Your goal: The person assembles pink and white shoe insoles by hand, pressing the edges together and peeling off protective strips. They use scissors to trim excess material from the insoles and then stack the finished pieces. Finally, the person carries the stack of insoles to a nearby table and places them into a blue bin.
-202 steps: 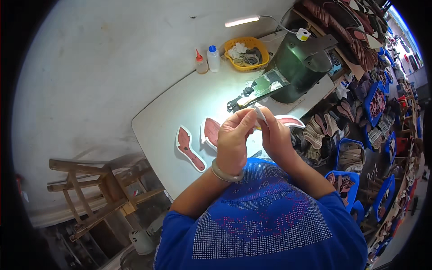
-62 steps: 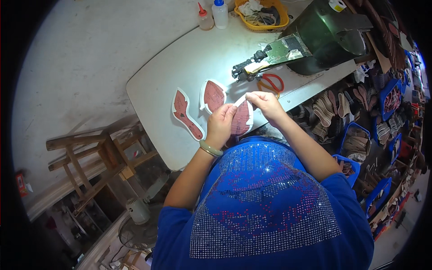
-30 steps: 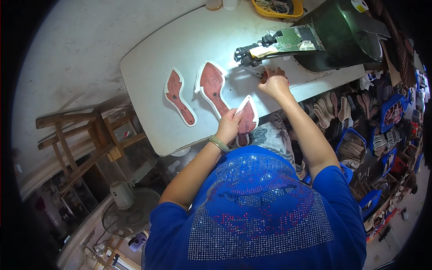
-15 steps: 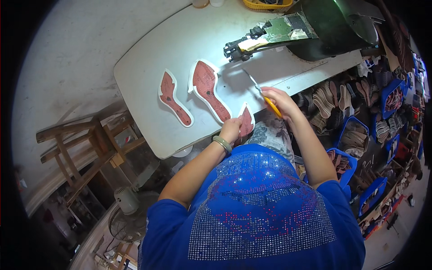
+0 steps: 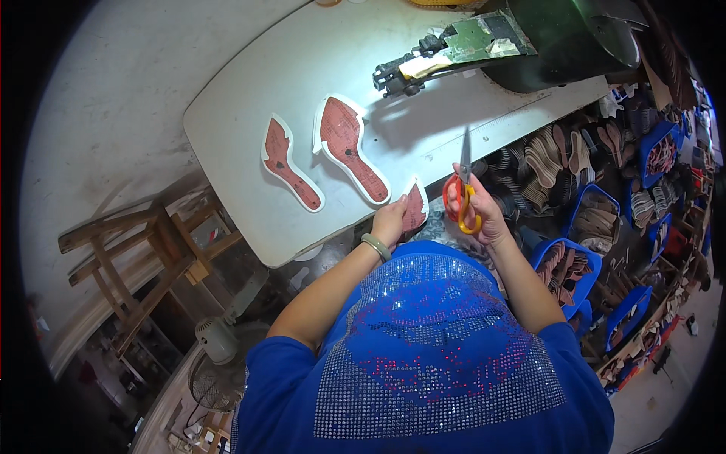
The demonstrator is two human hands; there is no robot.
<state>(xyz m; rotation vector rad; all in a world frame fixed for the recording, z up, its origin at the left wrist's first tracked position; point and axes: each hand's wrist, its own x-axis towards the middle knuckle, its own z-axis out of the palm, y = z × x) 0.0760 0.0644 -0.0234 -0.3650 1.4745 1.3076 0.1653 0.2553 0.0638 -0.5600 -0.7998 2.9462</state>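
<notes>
Evidently L hand (image 5: 389, 222) pinches a red, white-rimmed sole piece (image 5: 415, 209) at its 2 o'clock, prob. by one edge so the tip's free. R hand (image 5: 478, 216) grips scissors (image 5: 465, 163) by the loops, blades to 12, apart from the piece. Large sole (image 5: 352, 151) (L hand's 11) and small sole (image 5: 284, 165) (10) lie spaced on surface (image 5: 231, 170), prob. for easy pickup. Machine arm (image 5: 488, 36), R hand's 12, limits room; blue crate (image 5: 586, 286) at 4.

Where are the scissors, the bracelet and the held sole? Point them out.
Scissors (image 5: 465, 172), head view: around where the blades meet the handles.
Bracelet (image 5: 377, 244), head view: on the visible curve of its band.
Held sole (image 5: 415, 209), head view: on its pink face.
</notes>
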